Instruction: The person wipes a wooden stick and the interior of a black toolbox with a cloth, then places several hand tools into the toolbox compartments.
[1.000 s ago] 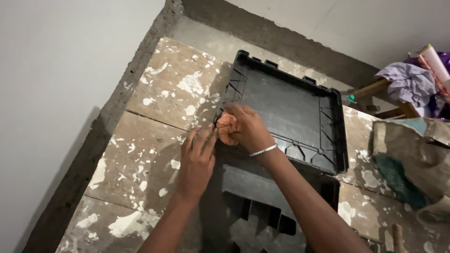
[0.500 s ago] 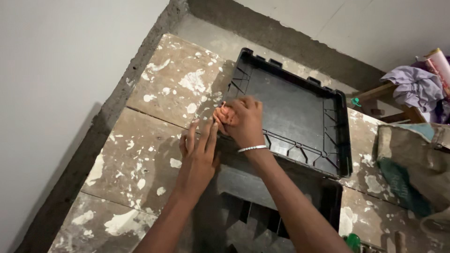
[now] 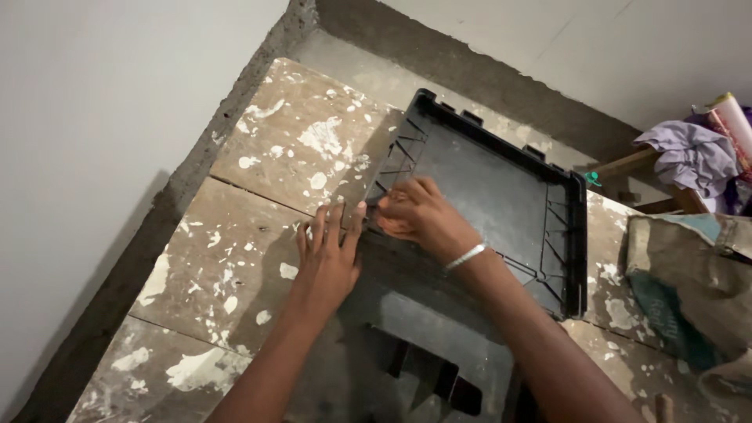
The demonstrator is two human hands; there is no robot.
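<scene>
At nine o'clock of my left hand (image 3: pixel 327 258) the paint-spattered boards (image 3: pixel 258 204) lie bare, so I could slide out that way until the grey wall (image 3: pixel 102 141). At twelve o'clock the raised rim of the black tray (image 3: pixel 478 180) blocks my right hand (image 3: pixel 419 219) (its ribbed inside is open). At three o'clock the sack (image 3: pixel 689 290) and cloth heap (image 3: pixel 693 153) crowd the edge.
</scene>
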